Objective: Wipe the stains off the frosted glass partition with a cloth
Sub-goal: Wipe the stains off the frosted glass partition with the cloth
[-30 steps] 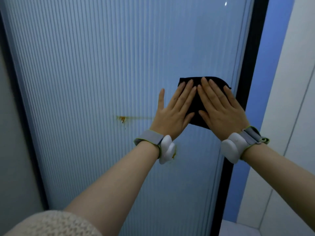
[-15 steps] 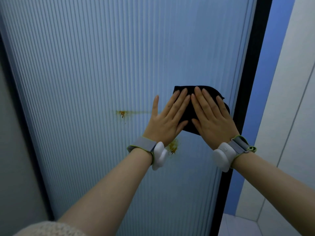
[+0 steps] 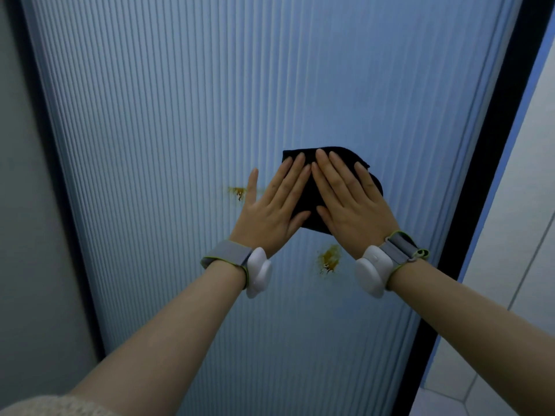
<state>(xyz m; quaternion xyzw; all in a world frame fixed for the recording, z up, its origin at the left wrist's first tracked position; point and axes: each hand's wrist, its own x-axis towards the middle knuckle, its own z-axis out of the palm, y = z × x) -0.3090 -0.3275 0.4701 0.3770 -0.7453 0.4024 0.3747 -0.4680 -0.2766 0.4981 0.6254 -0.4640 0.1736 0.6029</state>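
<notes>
The frosted glass partition [image 3: 180, 115] is ribbed, bluish and fills most of the view. A black cloth [image 3: 312, 199] lies flat against it near the middle. My left hand [image 3: 270, 211] and my right hand [image 3: 357, 205] press on the cloth side by side, fingers straight and pointing up. One orange-brown stain [image 3: 238, 192] sits just left of my left little finger. A second, larger stain [image 3: 329, 261] shows on the glass below the cloth, between my two wrists. Both wrists wear grey straps with white pods.
A black frame [image 3: 480, 175] runs down the partition's right edge, with a white tiled wall [image 3: 525, 220] beyond it. A grey wall [image 3: 30, 235] and a dark frame strip border the glass on the left.
Both hands have slid the cloth left and slightly down across the glass, closer to the left stain. The lower stain, earlier behind my left wrist, now shows between the wrists.
</notes>
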